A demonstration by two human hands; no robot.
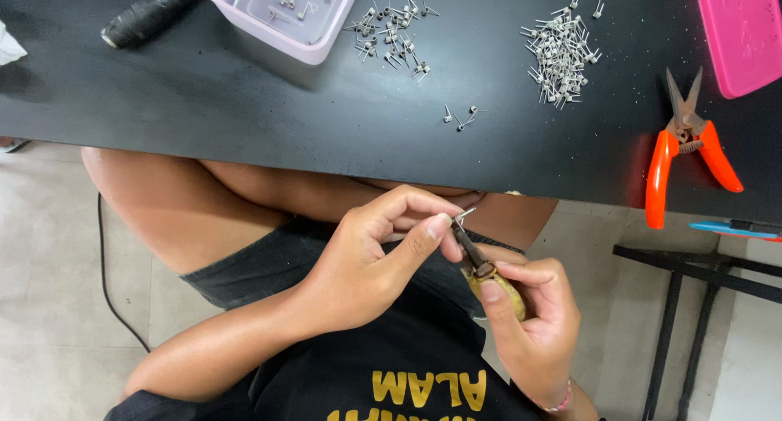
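The left hand [366,266] is pinched nearly closed, thumb and forefinger gripping a small wire coil [463,217] by its leg, just below the near edge of the desk [244,95]. The right hand [533,323] is wrapped tight around the yellowish grip of small pliers [476,254], whose dark nose points up to the coil and seems to touch it. Both hands work over the lap, close to the body, not on the desk.

By the look of it, the step in hand is shaping or trimming one coil held between finger and tool; the next move likely calls for a steady pinch and a small, exact turn of the pliers, since the piece is tiny and could slip.

Farther out, three loose coils [460,118] lie near the desk's edge. Beyond them sit two heaps of like coils, one [395,34] mid-desk, one [562,54] to the right. A pale tray [277,30] with a few pieces stands far left of centre, beside a black spool [147,14]. Orange-handled snips [688,144] lie at the right, with a pink lid [741,30] beyond them

The desk is black; the floor [49,250] is pale tile, with a thin black cable [110,291] on the left and a dark metal frame [692,307] on the right
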